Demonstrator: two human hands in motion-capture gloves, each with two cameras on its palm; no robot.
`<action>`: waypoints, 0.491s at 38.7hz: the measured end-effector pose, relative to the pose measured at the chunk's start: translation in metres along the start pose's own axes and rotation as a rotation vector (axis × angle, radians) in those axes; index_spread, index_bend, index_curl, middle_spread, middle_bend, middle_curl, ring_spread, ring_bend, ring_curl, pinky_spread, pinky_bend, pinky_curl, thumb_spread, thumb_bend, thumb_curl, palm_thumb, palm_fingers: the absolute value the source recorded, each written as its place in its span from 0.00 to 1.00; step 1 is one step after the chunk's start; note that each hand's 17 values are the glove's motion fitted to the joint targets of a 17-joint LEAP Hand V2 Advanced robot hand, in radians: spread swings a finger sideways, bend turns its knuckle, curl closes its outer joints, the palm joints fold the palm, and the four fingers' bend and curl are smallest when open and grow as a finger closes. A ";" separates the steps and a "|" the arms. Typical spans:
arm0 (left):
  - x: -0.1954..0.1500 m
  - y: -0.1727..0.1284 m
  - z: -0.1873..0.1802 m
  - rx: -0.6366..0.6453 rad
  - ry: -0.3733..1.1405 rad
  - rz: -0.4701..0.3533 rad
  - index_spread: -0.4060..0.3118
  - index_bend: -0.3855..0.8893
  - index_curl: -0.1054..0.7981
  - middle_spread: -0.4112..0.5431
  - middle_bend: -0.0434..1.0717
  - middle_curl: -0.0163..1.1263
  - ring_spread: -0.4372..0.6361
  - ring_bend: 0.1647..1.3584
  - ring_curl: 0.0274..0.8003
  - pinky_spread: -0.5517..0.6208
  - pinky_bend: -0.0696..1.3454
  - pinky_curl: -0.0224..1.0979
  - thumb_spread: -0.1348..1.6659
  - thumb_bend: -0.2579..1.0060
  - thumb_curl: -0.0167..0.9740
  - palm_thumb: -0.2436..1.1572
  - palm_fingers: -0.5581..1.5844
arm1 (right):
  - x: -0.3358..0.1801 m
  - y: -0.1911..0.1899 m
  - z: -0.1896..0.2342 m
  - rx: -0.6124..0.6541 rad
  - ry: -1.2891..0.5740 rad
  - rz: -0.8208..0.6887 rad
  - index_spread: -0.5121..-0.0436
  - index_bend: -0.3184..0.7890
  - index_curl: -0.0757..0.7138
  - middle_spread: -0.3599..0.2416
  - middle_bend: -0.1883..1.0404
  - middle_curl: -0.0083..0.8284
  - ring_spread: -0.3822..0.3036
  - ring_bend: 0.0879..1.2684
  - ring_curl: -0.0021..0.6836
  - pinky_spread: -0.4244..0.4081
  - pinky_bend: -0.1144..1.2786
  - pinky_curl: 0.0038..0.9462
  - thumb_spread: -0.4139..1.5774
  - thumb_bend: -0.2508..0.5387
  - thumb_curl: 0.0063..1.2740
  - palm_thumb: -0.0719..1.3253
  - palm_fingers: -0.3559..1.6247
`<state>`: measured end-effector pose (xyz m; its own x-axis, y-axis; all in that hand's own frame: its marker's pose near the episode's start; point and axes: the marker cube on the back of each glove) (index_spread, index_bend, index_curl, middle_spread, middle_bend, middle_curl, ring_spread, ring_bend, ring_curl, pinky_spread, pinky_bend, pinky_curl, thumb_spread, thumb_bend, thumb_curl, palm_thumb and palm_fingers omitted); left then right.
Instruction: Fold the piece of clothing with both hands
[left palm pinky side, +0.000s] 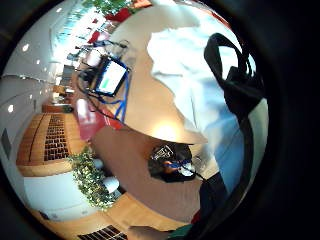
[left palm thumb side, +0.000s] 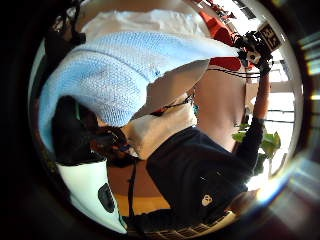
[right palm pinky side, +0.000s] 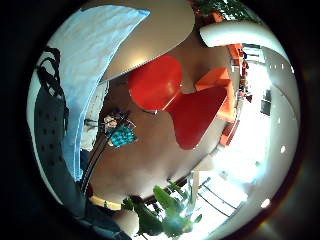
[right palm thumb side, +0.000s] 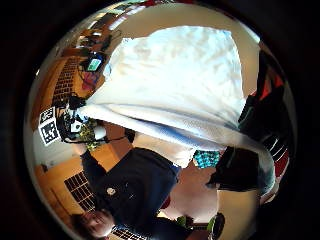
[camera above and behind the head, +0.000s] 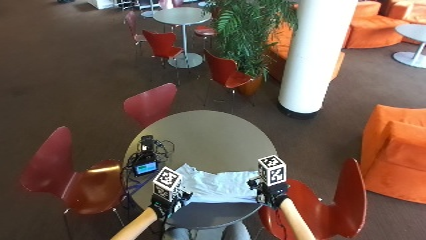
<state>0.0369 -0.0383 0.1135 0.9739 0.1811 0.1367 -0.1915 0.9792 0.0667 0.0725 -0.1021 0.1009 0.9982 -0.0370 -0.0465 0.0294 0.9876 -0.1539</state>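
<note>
Clothing first: one pale blue knitted garment (camera above and behind the head: 216, 186) lies spread on the near part of the round grey-brown counter (camera above and behind the head: 200, 132), stretched between the two grips with its near edge lifted at both ends. At the left, the left hand (camera above and behind the head: 170, 199) in its black glove has its fingers curled round the garment's near left corner; the left thumb-side palm view shows the blue knit (left palm thumb side: 120, 75) draped close over that palm. Between the grips the cloth sags a little and wrinkles, which suggests it is light, soft and limp, with no stiffness of its own; I judge it will drape and slide on the smooth counter instead of holding a crease, so it needs to be kept taut from both ends. The ribbed knit should not be slippery in the gloves, and nothing about it looks fragile. The best places to hold seem to be the two near corners, where the grips already are, so that the edge can be carried over evenly. At the right, the right hand (camera above and behind the head: 269, 192) likewise pinches the near right corner, and its thumb-side palm view shows the fabric (right palm thumb side: 170, 75) spreading away from that palm across the counter. By count: one garment, two gloved hands, one counter, and one small black screen device with trailing cables (camera above and behind the head: 146, 162) just beyond the left grip.
</note>
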 end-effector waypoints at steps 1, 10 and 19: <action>-0.001 0.002 -0.008 0.014 -0.011 -0.006 0.19 0.43 0.60 0.14 0.34 0.46 0.13 0.14 0.45 0.22 0.26 0.36 0.70 0.19 0.51 0.75 0.81 | -0.002 0.003 -0.010 0.039 0.007 -0.014 0.48 0.50 0.68 0.19 0.43 0.64 0.17 0.37 0.68 0.08 0.45 0.40 0.36 0.28 0.54 0.74 0.85; -0.039 -0.064 -0.014 -0.064 -0.151 -0.207 0.19 0.43 0.61 0.13 0.34 0.47 0.13 0.14 0.47 0.22 0.26 0.37 0.67 0.19 0.53 0.76 0.80 | 0.002 -0.051 -0.056 0.153 0.025 0.106 0.48 0.51 0.71 0.19 0.45 0.65 0.17 0.38 0.70 0.08 0.45 0.41 0.35 0.28 0.56 0.74 0.84; -0.045 -0.124 0.040 -0.319 -0.128 -0.329 0.20 0.42 0.61 0.13 0.35 0.48 0.14 0.13 0.48 0.23 0.24 0.37 0.67 0.18 0.54 0.72 0.79 | -0.021 -0.119 -0.030 0.131 0.040 0.250 0.48 0.51 0.74 0.19 0.45 0.66 0.17 0.37 0.70 0.10 0.44 0.42 0.34 0.28 0.58 0.74 0.83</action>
<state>0.0116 -0.1718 0.1383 0.9500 -0.1359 0.2813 0.1908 0.9654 -0.1778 0.0467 -0.2234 0.0903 0.9727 0.2064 -0.1058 -0.2080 0.9781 -0.0036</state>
